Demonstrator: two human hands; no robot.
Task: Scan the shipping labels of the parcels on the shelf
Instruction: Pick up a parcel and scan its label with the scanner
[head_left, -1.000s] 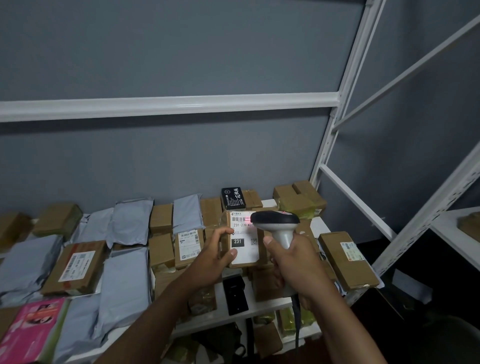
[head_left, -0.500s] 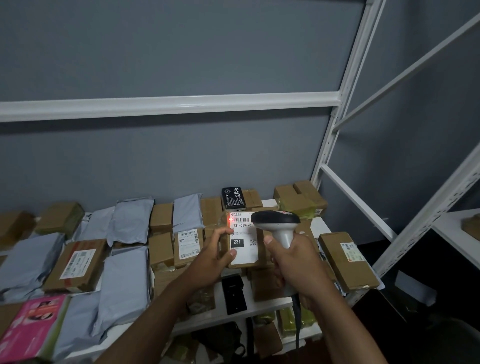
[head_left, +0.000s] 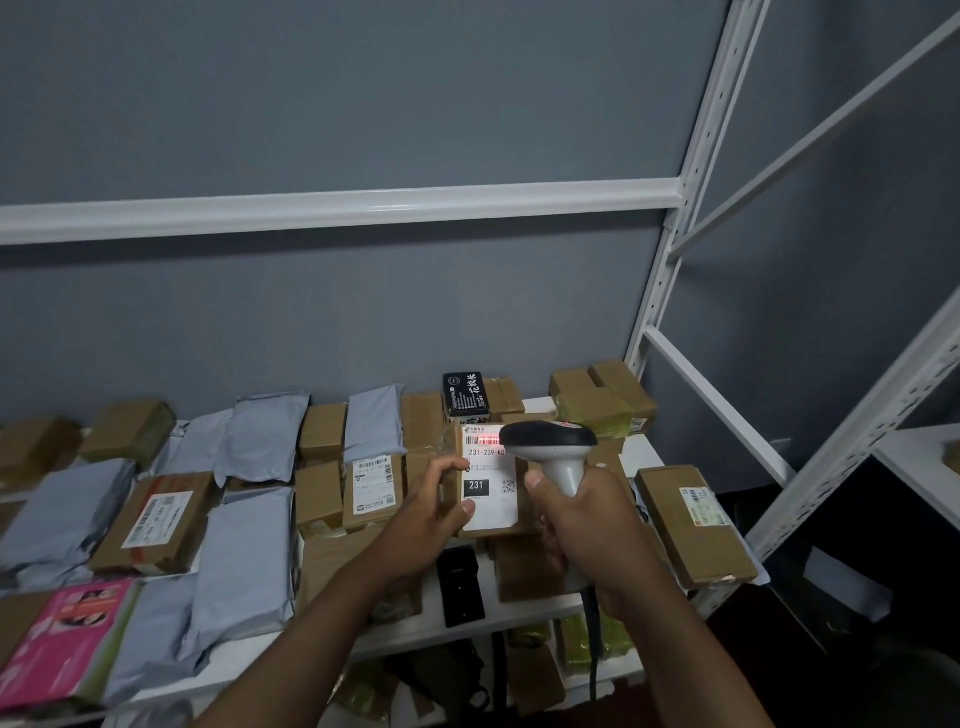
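Observation:
My left hand (head_left: 428, 514) grips a small cardboard parcel (head_left: 451, 483) by its left edge and holds it upright above the shelf. Its white shipping label (head_left: 488, 488) faces me, printed with "231". My right hand (head_left: 582, 519) grips the handle of a grey and black barcode scanner (head_left: 550, 447), whose head covers the label's upper right corner. A red scan line glows on the barcode at the top of the label.
The white shelf (head_left: 519, 608) carries several brown boxes and grey mailer bags (head_left: 244, 551). A labelled box (head_left: 691, 519) lies at the right end, a black box (head_left: 465, 397) at the back, a pink packet (head_left: 62, 639) front left. White uprights (head_left: 675, 249) stand on the right.
The red scan light, absent a second ago, came on at the label's top left corner and now lies across the barcode. Both hands and the parcel have hardly moved.

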